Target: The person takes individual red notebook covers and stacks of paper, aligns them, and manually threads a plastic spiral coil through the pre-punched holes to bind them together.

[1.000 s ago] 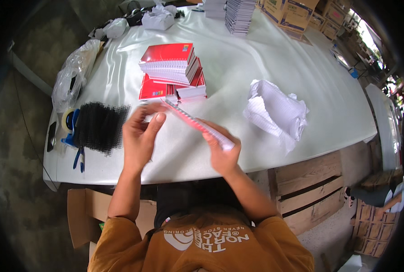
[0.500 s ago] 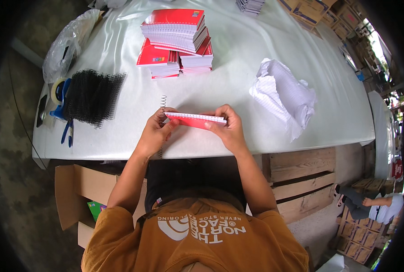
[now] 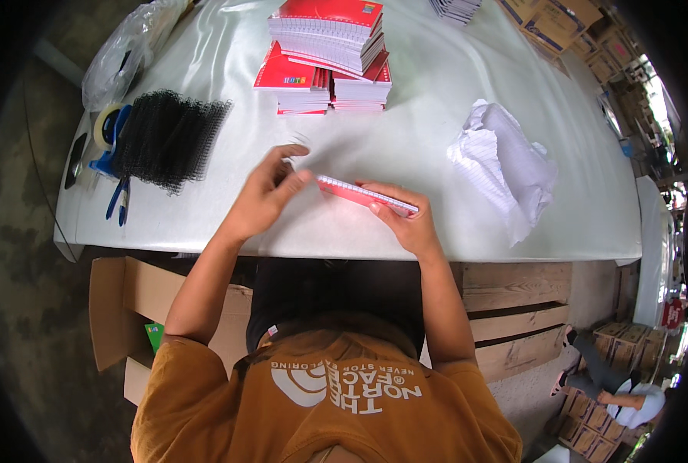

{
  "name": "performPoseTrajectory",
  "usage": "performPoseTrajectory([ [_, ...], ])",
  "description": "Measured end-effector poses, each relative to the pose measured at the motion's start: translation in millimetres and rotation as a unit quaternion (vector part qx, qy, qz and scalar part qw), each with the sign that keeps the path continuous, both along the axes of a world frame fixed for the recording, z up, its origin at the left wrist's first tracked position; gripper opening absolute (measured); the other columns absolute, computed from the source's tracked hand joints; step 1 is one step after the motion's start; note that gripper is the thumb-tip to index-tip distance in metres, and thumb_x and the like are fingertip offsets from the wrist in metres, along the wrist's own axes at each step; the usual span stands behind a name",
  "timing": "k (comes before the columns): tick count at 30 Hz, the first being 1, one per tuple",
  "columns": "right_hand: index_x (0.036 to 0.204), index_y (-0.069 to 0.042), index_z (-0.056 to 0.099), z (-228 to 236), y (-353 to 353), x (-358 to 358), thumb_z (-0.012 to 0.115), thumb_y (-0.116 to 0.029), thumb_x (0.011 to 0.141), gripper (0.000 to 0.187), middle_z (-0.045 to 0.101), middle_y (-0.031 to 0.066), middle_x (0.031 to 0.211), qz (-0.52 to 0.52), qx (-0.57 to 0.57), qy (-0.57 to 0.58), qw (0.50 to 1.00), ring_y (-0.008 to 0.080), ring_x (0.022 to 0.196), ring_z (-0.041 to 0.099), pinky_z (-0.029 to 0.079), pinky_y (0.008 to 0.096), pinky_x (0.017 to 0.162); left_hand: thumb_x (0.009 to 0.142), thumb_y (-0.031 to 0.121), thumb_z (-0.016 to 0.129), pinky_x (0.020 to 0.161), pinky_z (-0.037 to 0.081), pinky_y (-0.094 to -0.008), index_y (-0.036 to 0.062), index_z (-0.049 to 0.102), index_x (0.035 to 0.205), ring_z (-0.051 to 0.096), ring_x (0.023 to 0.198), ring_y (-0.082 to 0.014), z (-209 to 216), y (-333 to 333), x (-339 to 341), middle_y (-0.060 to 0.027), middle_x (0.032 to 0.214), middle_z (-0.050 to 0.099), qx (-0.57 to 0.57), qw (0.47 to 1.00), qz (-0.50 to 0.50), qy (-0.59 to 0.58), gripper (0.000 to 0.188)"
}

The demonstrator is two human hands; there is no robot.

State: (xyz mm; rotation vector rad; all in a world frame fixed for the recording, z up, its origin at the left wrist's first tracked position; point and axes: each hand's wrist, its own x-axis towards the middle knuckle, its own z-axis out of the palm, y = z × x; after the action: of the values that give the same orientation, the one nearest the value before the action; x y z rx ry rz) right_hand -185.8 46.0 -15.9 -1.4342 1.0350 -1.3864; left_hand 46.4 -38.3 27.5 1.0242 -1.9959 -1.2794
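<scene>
My right hand [image 3: 407,218] grips a thin red notebook [image 3: 351,194], thumb in front and fingers behind. Its white, hole-punched edge faces up and its left end is free. To the left of it, my left hand [image 3: 268,193] is raised with curled fingers, apart from the notebook. A dark wire spiral [image 3: 302,140] shows as blurred loops at those fingertips; most of it is hidden or smeared by motion. Further left on the table lies a heap of black wire spirals [image 3: 175,139].
Stacks of red notebooks [image 3: 328,42] stand at the table's far middle. Crumpled white paper [image 3: 506,174] lies right. At left are a blue tape dispenser [image 3: 106,162], blue-handled pliers [image 3: 118,202], a phone [image 3: 74,162] and a plastic bag [image 3: 128,58]. An open cardboard box [image 3: 147,309] sits below.
My left hand has come off the notebook and moved up with the wire spiral. The right hand keeps the notebook, now tilted down to the right. The whole view has shifted slightly.
</scene>
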Motion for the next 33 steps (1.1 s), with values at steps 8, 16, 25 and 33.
performPoseTrajectory([
  [8,0.113,0.001,0.061,-0.3,3.5,7.6,0.058,0.002,0.085,0.028,0.065,0.0102,0.107,-0.066,0.035,-0.006,0.997,0.0118,0.095,0.059,0.047,0.0244,0.084,0.098,0.034,0.04,0.06,0.034,-0.0222,0.0012,0.056,0.092,0.035,0.063,-0.0069,0.5,-4.0,5.7,0.0009,0.073,0.046,0.065,0.997,-0.002,0.037,0.037],
  [16,0.112,0.001,0.062,-5.0,3.6,9.5,0.057,0.004,0.085,0.027,0.066,0.0097,0.104,-0.074,0.022,-0.005,0.997,0.0109,0.092,0.06,0.047,0.0241,0.082,0.097,0.038,0.043,0.06,0.037,-0.0243,0.0012,0.056,0.085,0.037,0.062,-0.0099,-2.2,-12.8,4.0,-0.001,0.064,0.042,0.031,0.997,-0.046,-0.05,0.041],
  [25,0.109,0.0,0.064,-6.0,5.7,6.4,0.058,0.006,0.084,0.027,0.066,0.0118,0.106,-0.036,-0.007,0.011,0.999,0.0153,0.096,0.062,0.047,0.0256,0.086,0.095,0.035,0.048,0.057,0.036,-0.0209,0.0035,0.059,0.08,0.044,0.063,-0.0056,32.2,-30.4,-1.0,0.0004,0.069,0.051,0.263,0.958,-0.044,-0.11,0.037],
  [33,0.108,0.001,0.064,-7.5,7.9,8.1,0.057,0.007,0.084,0.026,0.066,0.0119,0.105,-0.027,-0.003,-0.008,1.0,0.0149,0.094,0.062,0.047,0.025,0.084,0.079,0.003,0.069,0.068,0.039,-0.0222,0.0061,0.058,0.095,0.05,0.077,-0.0056,48.8,-27.0,3.6,0.0009,0.083,0.057,0.02,0.987,-0.154,-0.051,0.02],
])
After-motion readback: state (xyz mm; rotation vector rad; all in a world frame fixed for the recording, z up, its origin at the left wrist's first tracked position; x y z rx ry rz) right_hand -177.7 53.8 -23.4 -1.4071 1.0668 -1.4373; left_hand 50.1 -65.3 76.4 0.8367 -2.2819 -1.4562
